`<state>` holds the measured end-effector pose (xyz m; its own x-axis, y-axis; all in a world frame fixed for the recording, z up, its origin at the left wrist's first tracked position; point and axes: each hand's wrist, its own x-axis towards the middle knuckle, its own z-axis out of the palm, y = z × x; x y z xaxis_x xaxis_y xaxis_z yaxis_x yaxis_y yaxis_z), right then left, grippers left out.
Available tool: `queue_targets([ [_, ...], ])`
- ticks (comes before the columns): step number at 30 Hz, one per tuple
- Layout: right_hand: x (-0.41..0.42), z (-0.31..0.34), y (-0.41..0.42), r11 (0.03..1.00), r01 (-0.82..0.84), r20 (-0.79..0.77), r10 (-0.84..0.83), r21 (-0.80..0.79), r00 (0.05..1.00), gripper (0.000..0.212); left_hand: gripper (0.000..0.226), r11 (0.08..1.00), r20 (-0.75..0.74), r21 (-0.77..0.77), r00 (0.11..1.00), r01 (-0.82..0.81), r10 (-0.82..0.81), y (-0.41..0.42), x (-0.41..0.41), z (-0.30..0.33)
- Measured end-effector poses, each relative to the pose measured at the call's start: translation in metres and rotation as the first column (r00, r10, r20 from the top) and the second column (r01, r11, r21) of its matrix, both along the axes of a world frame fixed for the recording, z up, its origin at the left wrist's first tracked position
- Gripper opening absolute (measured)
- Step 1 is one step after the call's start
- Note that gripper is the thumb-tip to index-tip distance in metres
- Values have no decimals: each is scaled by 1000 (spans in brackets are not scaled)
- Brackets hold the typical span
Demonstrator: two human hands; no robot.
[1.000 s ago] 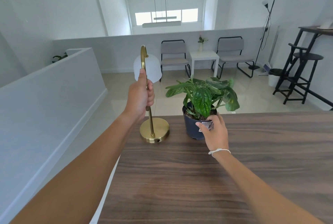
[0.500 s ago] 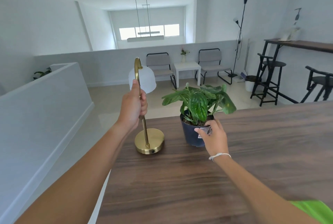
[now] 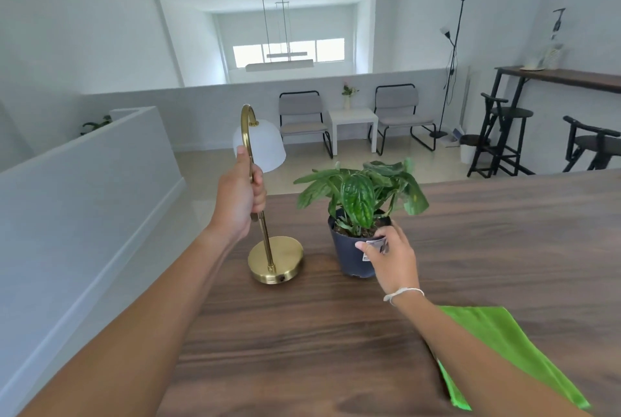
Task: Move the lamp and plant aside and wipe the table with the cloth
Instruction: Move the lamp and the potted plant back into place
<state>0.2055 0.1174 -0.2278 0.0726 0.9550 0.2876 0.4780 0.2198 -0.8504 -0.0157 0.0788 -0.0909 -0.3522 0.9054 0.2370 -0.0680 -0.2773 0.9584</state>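
Note:
A brass lamp (image 3: pixel 275 260) with a white shade stands near the far left corner of the dark wooden table (image 3: pixel 336 332). My left hand (image 3: pixel 239 196) is closed around its curved stem. Right of it stands a leafy green plant (image 3: pixel 359 201) in a dark pot. My right hand (image 3: pixel 391 258) wraps the pot's right side, fingers over its label. A bright green cloth (image 3: pixel 504 342) lies flat on the table at the near right, partly under my right forearm.
The table's left edge drops to a pale floor beside a low white wall (image 3: pixel 84 188). Beyond the far edge stand two grey chairs (image 3: pixel 304 117), a small white side table (image 3: pixel 353 119), a floor lamp (image 3: pixel 452 57) and black stools (image 3: pixel 507 134).
The camera has tilted down and right, so the green cloth has come into view. Both hands keep the same hold on the lamp and the pot, which sit about where they were.

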Motion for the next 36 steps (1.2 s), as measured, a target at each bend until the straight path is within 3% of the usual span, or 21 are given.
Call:
queue_targets([
  [13, 28, -10, -30, 998, -61, -34, 61, 0, 998, 24, 55, 994, -31, 5, 994, -106, 106, -35, 27, -10],
  [28, 27, -3, -55, 999, -38, 17, 39, -23, 999, 50, 54, 997, -31, -26, 997, 75, -76, -36, 13, -8],
  [36, 38, -7, -73, 998, -39, 2, 40, -41, 999, 57, 56, 997, -101, -57, 994, 45, -51, -50, 7, -26],
])
